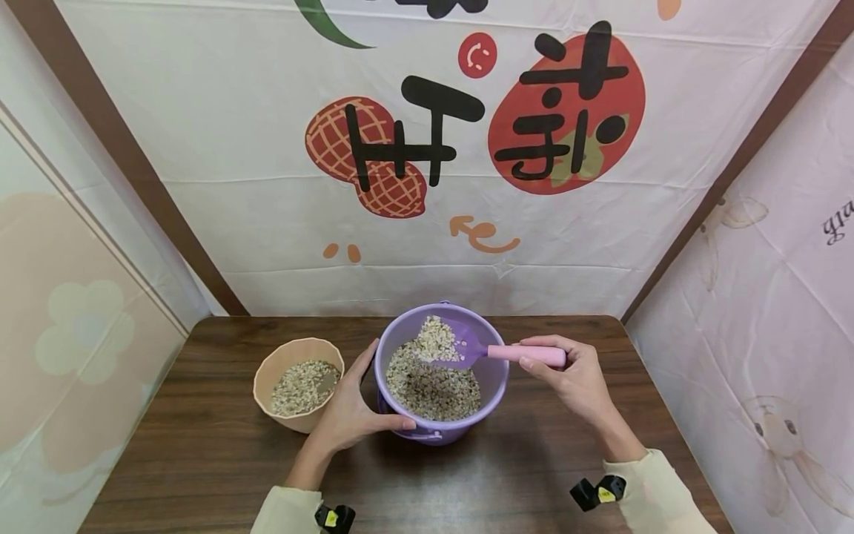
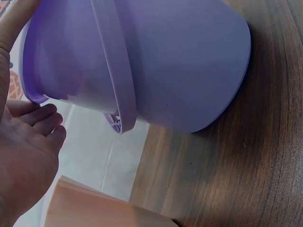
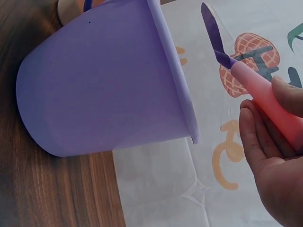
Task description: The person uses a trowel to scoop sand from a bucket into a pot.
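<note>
A purple bucket holds a bed of small, mixed pale and dark gravel-like pieces. My left hand holds the bucket's rim on the left, thumb over the near edge and fingers along the far side. In my right hand is the pink handle of a toy shovel, gripped between thumb and fingers. The shovel's purple blade carries a heap of paler pieces above the bucket's opening. From the right wrist view, the blade stands higher than the bucket's rim.
Left of the bucket stands a peach faceted bowl with similar pieces in it, close to my left hand. The bucket's handle hangs down its outside. A printed cloth wall rises behind the wooden table.
</note>
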Demonstrator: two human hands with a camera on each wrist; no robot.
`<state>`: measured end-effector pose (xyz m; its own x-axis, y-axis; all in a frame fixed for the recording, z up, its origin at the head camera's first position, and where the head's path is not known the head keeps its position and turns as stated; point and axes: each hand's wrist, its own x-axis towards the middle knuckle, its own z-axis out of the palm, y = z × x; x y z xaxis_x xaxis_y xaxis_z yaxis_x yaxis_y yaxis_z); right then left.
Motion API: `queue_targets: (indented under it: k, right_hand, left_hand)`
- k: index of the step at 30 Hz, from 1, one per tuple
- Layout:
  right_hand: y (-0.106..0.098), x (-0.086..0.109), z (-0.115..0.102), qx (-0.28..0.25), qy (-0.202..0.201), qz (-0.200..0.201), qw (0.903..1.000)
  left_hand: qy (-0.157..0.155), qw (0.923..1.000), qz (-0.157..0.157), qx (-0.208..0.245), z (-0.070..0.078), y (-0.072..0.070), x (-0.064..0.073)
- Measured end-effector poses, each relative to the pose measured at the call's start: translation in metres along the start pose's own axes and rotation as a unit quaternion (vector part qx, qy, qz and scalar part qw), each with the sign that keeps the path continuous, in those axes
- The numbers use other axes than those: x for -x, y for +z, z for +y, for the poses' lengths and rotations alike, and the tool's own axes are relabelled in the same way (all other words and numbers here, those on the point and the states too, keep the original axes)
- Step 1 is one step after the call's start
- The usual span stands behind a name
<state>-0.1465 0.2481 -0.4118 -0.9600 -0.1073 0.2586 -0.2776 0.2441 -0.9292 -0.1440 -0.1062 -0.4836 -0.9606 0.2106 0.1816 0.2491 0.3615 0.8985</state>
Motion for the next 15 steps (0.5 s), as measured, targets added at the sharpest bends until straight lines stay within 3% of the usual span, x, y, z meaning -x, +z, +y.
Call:
queue_targets:
  k: [15]
  right_hand:
    - [-0.0027, -0.0001, -0.0064, 0.006, 0.000, 0.012, 0.9999]
  left_hand:
    - [-0.004, 0.9999, -0.002, -0.011, 0.0030, -0.0011, -0.0002]
